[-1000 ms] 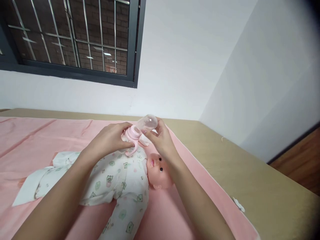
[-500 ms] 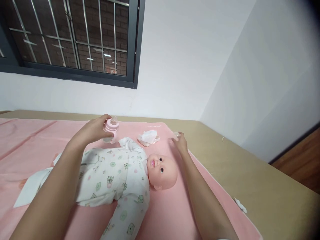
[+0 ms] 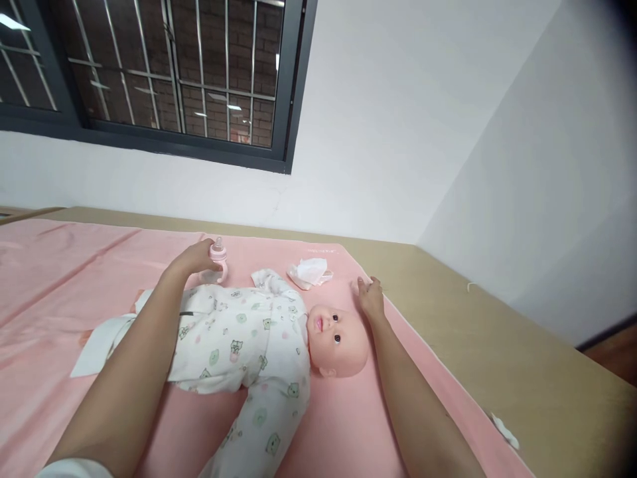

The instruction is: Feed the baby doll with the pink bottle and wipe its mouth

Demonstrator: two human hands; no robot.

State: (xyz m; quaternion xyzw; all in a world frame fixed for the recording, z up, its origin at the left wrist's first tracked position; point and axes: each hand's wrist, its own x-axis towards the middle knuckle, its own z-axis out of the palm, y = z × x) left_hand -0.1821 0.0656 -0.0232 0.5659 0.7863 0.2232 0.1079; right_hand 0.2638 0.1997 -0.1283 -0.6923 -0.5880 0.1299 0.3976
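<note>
At the far side of the pink mat point(image 3: 321, 411), my left hand point(image 3: 196, 257) is closed round a baby bottle point(image 3: 219, 253). The bottle is upright, with a clear teat, a pink collar and a pink side handle. My right hand point(image 3: 371, 296) is low over the mat's right edge, its fingers round a small clear piece point(image 3: 355, 286) that looks like the bottle's cap; most of it is hidden. Between my arms a baby doll point(image 3: 338, 342) lies on its back in a white printed outfit point(image 3: 239, 338), head to the right.
A crumpled white tissue or cloth point(image 3: 309, 273) lies on the mat beyond the doll's head. Another small white item point(image 3: 505, 431) is at the mat's right edge, on the wooden surface point(image 3: 478, 352). White walls and a barred window point(image 3: 179, 73) stand behind.
My left hand has lowered the bottle slightly and turned it more upright. My right hand has come down closer to the mat with the clear piece. The view has shifted left.
</note>
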